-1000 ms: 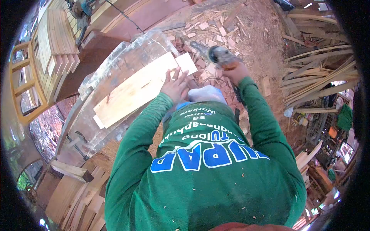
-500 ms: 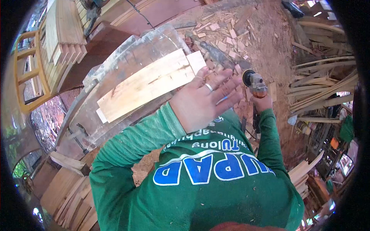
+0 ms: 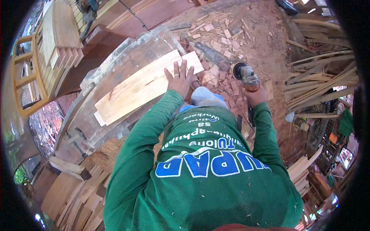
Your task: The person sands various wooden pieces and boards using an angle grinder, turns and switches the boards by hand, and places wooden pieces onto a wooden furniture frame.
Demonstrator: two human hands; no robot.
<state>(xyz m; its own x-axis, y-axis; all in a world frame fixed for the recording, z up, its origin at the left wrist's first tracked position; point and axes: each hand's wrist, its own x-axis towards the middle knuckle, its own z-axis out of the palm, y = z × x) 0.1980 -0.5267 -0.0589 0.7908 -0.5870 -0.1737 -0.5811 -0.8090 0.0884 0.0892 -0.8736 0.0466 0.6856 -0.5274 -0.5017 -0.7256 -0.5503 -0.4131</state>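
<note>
My left hand [image 3: 180, 80] lies with fingers spread on the right end of a pale, slightly curved board [image 3: 135, 89]. A ring shows on one finger. Beneath that board, a second light piece [image 3: 194, 62] sticks out at the right end and a small corner at the lower left. Both rest on a worn workbench [image 3: 86, 109]. Off to the right, my right hand [image 3: 256, 95] is wrapped round an angle grinder [image 3: 248, 79], held above the scrap-strewn ground. The grinder's round disc points up and left, apart from the board.
Wood offcuts [image 3: 227, 42] and sawdust cover the ground beyond the bench. Curved boards [image 3: 63, 32] are stacked at upper left beside a yellow wooden frame [image 3: 25, 80]. Thin strips [image 3: 323, 86] lie piled at right, more planks [image 3: 75, 196] at lower left. A clamp [image 3: 77, 142] sits at the bench edge.
My left hand was raised close to the camera half a second ago and has come down onto the board. The grinder has moved right and toward me since one second ago.
</note>
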